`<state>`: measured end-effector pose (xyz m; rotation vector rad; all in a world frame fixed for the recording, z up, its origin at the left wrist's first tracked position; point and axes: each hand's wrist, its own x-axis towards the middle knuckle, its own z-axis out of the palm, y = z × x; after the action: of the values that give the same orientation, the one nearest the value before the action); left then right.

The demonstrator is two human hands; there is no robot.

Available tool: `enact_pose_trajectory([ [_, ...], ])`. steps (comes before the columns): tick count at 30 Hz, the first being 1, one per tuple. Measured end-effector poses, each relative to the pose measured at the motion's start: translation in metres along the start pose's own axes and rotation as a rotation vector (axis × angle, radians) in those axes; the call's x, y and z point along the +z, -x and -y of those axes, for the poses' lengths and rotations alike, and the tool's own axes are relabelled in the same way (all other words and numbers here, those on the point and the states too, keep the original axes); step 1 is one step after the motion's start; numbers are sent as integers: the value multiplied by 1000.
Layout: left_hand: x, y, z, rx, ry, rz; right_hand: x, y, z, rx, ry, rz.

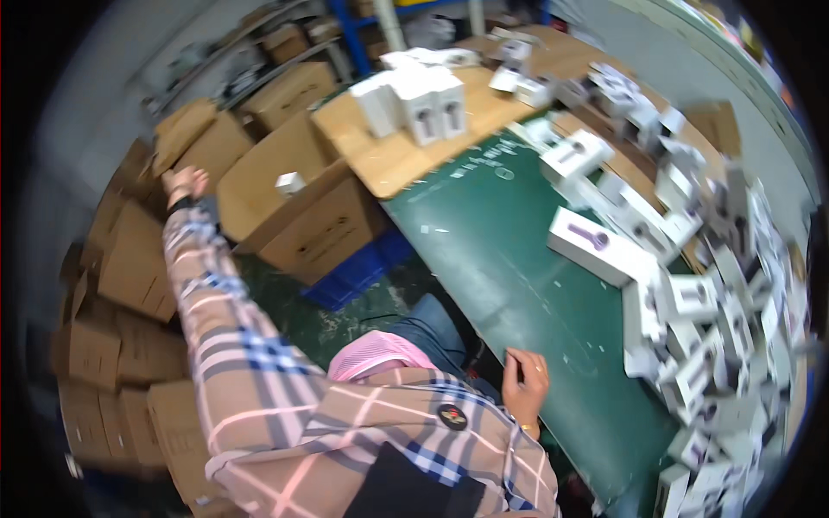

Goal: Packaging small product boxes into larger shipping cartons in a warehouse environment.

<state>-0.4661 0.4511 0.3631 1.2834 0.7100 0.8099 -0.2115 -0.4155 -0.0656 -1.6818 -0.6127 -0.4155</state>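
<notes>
My left arm is stretched far out to the left. My left hand (186,182) is beside the lower corner of a brown carton flap (186,129); its fingers look loosely bent and apart, with nothing visible in them, and blur hides whether it touches the flap. My right hand (525,385) rests at the near edge of the green tabletop (509,259), thumb and fingers apart, holding nothing. Between my left arm and the table stands a large open carton (324,233) with a small white box (290,183) in it.
White boxes with a dark product picture (596,246) lie in a big heap along the table's right side. Several white boxes (423,104) stand upright on the wooden tabletop (393,173). Brown cartons (134,259) are stacked at the left. A blue crate (358,272) sits under the open carton.
</notes>
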Motion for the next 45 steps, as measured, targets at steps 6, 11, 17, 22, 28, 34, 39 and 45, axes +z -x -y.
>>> enact_pose_trajectory([
  [6,86,23,153,103,-349,-544,16,5,14,-78,217,98],
  [11,128,32,119,109,-334,-564,12,14,11,-55,221,92],
  [17,147,-78,166,64,-246,-191,7,8,17,50,293,9],
  [22,300,-100,247,252,-428,123,10,-39,4,45,309,-10],
  [28,647,119,351,507,-723,1141,-12,-45,-15,120,287,-158],
  [34,813,236,451,1223,-737,1467,-72,-52,-19,285,233,-377],
  [39,835,223,490,1128,-836,1468,-111,-60,-32,332,226,-512],
  [45,792,179,423,883,-1014,1538,-108,-69,-26,389,257,-571],
])
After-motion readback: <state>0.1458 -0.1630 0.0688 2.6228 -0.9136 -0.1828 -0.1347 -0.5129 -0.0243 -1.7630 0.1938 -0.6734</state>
